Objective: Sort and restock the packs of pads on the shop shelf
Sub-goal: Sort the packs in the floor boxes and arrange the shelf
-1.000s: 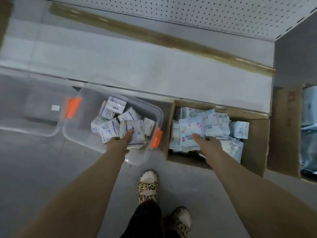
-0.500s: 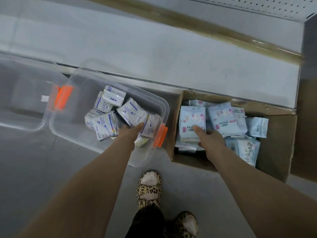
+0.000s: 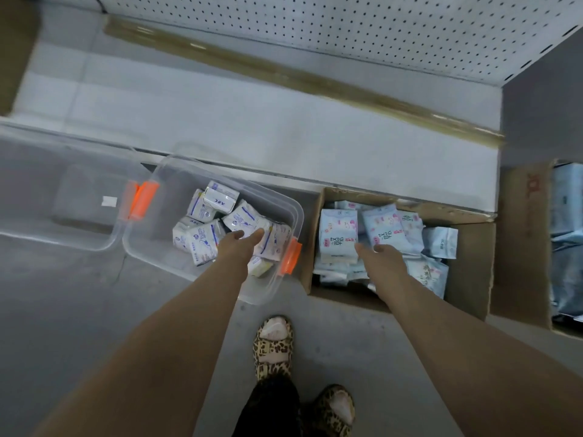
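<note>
Reaching into clear bin point(image 3: 148, 247) and cardboard box point(image 3: 470, 279), left hand point(image 3: 239, 247) and right hand point(image 3: 383, 255) touch packs point(image 3: 337, 231); whether they grasp cannot be told. Loosely held packs might drop, mixing sorts.

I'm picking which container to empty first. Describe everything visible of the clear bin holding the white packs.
The clear plastic bin is a see-through, round-cornered tub, lidless, with an orange latch at each end. It sits on the grey floor before the shelf, between another clear container and a cardboard box. Inside lies a loose heap of white-and-blue pad packs; the left hand touches them.
</note>
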